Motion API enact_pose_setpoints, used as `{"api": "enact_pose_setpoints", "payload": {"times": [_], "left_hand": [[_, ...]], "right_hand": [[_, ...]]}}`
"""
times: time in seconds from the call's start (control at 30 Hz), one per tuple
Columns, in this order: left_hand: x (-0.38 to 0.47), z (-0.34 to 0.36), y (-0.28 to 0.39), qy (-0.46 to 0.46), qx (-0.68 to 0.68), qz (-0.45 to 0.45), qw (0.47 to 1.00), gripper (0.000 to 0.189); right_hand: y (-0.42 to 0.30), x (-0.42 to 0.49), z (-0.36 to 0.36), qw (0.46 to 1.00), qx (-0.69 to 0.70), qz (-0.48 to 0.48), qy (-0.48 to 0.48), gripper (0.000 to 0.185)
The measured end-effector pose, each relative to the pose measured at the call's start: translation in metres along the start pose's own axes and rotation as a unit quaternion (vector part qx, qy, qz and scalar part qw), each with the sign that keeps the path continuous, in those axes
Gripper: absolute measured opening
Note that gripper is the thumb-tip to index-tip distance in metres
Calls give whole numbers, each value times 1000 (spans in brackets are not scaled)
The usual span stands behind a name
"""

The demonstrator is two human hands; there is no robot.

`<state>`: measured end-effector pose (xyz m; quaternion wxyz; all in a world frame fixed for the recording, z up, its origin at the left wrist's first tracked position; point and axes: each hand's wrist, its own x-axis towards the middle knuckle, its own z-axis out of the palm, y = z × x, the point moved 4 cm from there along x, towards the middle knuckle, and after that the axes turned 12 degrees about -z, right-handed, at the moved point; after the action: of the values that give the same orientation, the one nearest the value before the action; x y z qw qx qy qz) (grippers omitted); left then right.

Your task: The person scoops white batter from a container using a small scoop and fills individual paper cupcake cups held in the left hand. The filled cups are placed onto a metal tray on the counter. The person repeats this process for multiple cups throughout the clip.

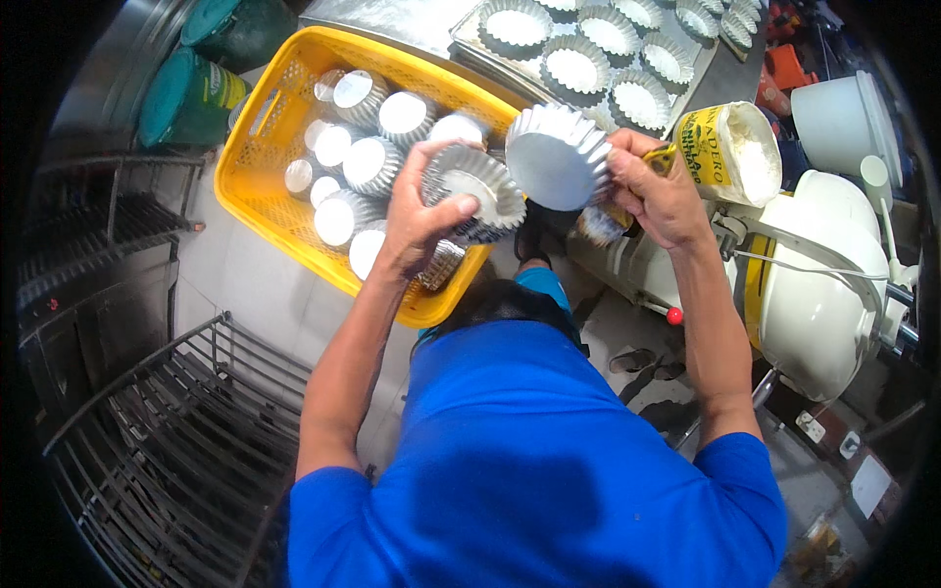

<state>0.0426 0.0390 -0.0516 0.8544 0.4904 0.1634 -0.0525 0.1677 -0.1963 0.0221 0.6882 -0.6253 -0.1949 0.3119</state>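
Note:
My left hand (426, 206) grips a small stack of fluted metal baking moulds (485, 184), their hollow side facing up. Between the fingers of my right hand (654, 191) is the rim of one fluted mould (551, 162), its flat base turned towards me; a brush (606, 220) with a yellow handle is also held in that hand. Stacks of upturned moulds (367, 165) fill much of a yellow plastic crate (276, 242) under and beside my left hand. On a metal tray (533, 77) beyond, more fluted moulds (577, 66) stand in rows, hollow side up.
An open yellow tub (706, 147) with a pale substance inside is just beyond my right hand. A white machine (816, 294) stands at the right, a white bucket (838, 121) behind it. Green lidded buckets (173, 99) are at upper left, a black metal rack (184, 411) at lower left.

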Motion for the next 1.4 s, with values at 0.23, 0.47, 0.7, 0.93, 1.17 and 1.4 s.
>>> {"api": "enact_pose_setpoints", "payload": {"times": [0.23, 0.47, 0.7, 0.93, 1.17, 1.4], "left_hand": [[-23, -42, 8, 91, 20, 42, 995, 77], [-32, -37, -18, 44, -3, -48, 998, 72], [-19, 15, -26, -49, -58, -46, 996, 91], [-19, 24, -7, -60, -34, 58, 996, 99], [-13, 33, 19, -66, 36, 133, 988, 104], [-5, 50, 23, -88, -63, 48, 993, 100]], "right_hand": [[116, 11, -28, 982, 118, 133, 56, 15], [66, 13, 0, 990, -25, 122, 58, 12], [-6, -9, 79, 858, -365, -191, -307, 20], [-76, 2, 53, 906, -145, -345, -199, 29], [-39, 27, 98, 896, 404, -149, -109, 53], [-60, 37, 98, 890, 407, -200, -46, 50]]}}
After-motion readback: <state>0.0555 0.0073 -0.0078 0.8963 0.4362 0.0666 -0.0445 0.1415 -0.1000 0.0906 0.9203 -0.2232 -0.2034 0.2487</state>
